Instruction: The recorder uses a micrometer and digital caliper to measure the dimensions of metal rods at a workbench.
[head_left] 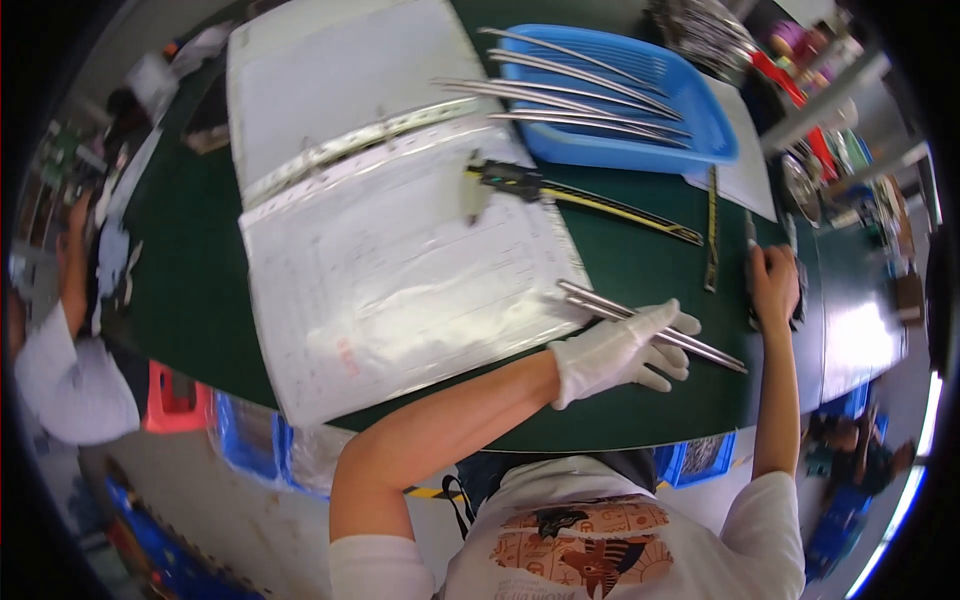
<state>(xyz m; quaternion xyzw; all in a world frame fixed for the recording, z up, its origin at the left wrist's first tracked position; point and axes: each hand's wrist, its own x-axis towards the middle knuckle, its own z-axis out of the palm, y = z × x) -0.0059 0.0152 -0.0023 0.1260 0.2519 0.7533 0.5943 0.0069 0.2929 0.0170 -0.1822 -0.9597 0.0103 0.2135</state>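
My left hand [625, 352], in a white glove, is closed around a couple of slim shiny metal rods [712, 354] just above the table's near edge. Their far ends reach over the corner of an open ring binder [400, 270] with plastic-sleeved pages. My bare right hand [776, 285] is at the table's right side, fingers curled on a dark item that I cannot make out. A digital caliper [620, 212] with a dark beam lies partly across the binder. More metal rods [580, 95] rest across a blue plastic basket [640, 160] beyond it.
A narrow black-and-yellow strip [711, 230] lies upright to the caliper's right. White paper [745, 150] sticks out beside the basket. At far left a person in a white shirt [75, 385] sits near a red stool [178, 400]. Blue crates [255, 435] stand below the green table [190, 290].
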